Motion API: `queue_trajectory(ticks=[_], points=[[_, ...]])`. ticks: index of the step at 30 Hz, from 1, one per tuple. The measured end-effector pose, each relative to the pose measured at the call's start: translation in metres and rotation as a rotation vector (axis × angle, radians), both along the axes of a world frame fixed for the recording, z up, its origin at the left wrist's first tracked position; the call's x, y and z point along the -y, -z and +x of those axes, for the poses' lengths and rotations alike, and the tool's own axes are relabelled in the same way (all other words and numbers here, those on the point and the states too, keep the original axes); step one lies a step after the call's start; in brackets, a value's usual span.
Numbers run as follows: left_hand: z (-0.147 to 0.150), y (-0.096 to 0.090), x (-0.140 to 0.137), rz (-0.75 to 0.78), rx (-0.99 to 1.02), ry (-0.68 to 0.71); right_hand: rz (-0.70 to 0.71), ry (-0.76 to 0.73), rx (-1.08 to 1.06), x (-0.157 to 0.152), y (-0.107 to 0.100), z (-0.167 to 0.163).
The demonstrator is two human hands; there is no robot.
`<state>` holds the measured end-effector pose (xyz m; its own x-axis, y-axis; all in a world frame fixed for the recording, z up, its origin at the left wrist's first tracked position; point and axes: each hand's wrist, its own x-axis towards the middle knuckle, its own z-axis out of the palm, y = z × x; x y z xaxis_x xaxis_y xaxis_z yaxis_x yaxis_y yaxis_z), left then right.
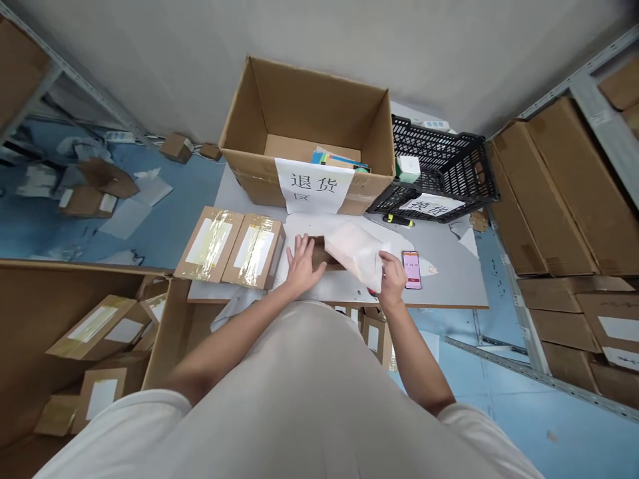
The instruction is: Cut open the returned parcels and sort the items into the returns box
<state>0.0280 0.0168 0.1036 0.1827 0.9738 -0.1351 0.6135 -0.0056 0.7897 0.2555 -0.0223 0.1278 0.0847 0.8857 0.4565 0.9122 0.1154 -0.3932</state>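
Note:
My right hand (393,276) pinches the right edge of a white wrapping sheet (353,251), thin and soft-looking, which is lifted at a slant above the table. My left hand (302,267) lies with its fingers spread at the left end of a brown cardboard piece or small box (319,251). The sheet covers much of that brown thing, so its full shape is hidden. Just right of my right hand, a phone (412,269) with a pink screen lies on the white tabletop (454,266).
A large open carton (249,176) with a paper sign stands at the back, beside a black plastic crate (472,169). Two taped parcels (229,247) sit at the left. A yellow-black cutter (398,220) lies before the crate. Shelves with boxes (554,193) flank the right.

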Motion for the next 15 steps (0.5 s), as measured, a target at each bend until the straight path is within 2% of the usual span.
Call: queue_trajectory(ticks=[2,4,6,9,12,15], points=[[0.008,-0.026,0.018,-0.062,0.457,0.005,0.123,0.033,-0.117,0.009,0.002,-0.013],[0.019,-0.049,0.031,-0.246,0.911,-0.046,0.176,0.027,-0.164,0.015,0.002,-0.026],[0.027,-0.066,0.034,-0.362,1.186,-0.188,0.215,-0.01,-0.17,0.019,-0.005,-0.035],[0.025,-0.075,0.027,-0.366,1.338,-0.34,0.266,0.025,-0.237,0.022,-0.026,-0.038],[0.008,-0.076,0.019,-0.364,1.349,-0.342,0.275,0.138,-0.413,0.019,-0.051,-0.032],[-0.008,-0.077,0.019,-0.414,1.347,-0.318,0.079,-0.033,-0.457,0.013,-0.069,-0.032]])
